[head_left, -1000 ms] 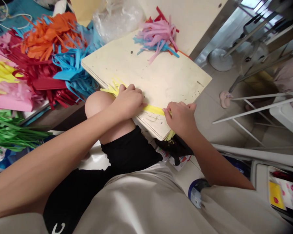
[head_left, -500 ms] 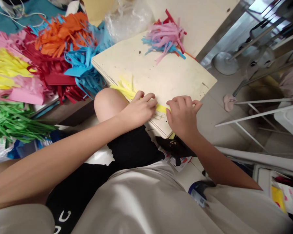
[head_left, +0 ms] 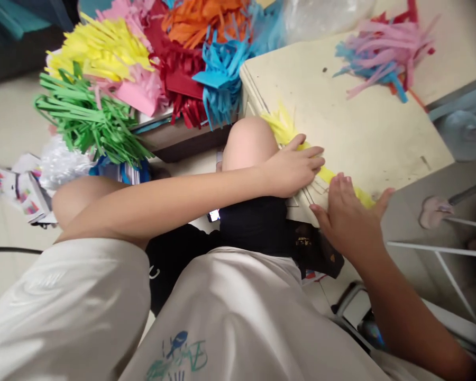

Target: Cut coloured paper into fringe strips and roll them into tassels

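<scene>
A yellow fringed paper strip (head_left: 327,173) lies along the near edge of a cream board (head_left: 365,127), its fringed end fanning out at the left. My left hand (head_left: 295,165) rests on the strip with its fingers extended and a little apart. Further right, my right hand (head_left: 355,222) is laid flat over the strip, thumb spread to the side and fingertips pointing away from me. A bit of yellow shows between its spread fingers. Both palms face down, and neither hand grips the strip.
Fringed bundles in green (head_left: 91,116), yellow (head_left: 103,50), red (head_left: 182,69), orange (head_left: 208,21) and blue (head_left: 222,74) are heaped at the left. A pink, blue and red tassel bunch (head_left: 392,50) lies on the board's far side. Clear plastic (head_left: 325,16) sits behind; white metal legs (head_left: 440,248) stand at right.
The view has swung left, so the board sits further right. My right hand's fingers, curled at the strip's end before, are now flattened and spread over it. My left fingers have straightened.
</scene>
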Available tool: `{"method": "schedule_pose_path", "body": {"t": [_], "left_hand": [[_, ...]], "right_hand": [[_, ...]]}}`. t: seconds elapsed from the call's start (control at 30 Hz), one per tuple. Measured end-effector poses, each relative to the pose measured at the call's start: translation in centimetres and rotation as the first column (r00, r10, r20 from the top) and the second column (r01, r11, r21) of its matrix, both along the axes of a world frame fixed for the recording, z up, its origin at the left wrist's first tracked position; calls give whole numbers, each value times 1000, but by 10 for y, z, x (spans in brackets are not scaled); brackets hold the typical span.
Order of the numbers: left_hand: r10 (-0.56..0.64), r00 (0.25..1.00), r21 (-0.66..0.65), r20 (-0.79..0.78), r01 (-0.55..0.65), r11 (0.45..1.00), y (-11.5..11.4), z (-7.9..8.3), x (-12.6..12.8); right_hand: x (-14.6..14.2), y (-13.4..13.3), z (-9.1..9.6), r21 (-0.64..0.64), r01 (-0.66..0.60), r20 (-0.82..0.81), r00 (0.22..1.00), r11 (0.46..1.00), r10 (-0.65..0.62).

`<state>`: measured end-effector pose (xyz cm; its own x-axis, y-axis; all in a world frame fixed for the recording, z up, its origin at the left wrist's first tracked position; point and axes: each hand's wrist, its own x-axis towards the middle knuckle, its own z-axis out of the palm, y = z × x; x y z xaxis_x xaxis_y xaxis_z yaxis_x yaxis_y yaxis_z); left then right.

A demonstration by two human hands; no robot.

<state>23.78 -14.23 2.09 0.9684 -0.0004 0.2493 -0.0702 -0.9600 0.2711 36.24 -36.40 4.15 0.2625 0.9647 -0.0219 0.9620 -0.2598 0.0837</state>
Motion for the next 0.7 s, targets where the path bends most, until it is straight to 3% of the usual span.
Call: {"method": "schedule_pose_path", "body": {"t": [0.13, 0.3, 0.5, 0.7], "left_hand": [[-40, 999, 92, 3, 40, 995, -1, 5, 2], [-49, 998, 190, -27, 53, 980, -2, 11, 7], [-129, 960, 441, -248, 231, 867, -1, 28, 12], [-65, 974, 302, -217, 131, 944, -1, 42, 16]], "right_hand": [[4, -2, -4, 17, 22, -23, 1000, 1000, -21], [16, -7, -21, 134, 47, -44, 998, 990, -42], [56, 3, -53, 341, 46, -9, 999, 939, -46], [98, 24, -75, 510, 157, -9, 984, 846, -177]]}}
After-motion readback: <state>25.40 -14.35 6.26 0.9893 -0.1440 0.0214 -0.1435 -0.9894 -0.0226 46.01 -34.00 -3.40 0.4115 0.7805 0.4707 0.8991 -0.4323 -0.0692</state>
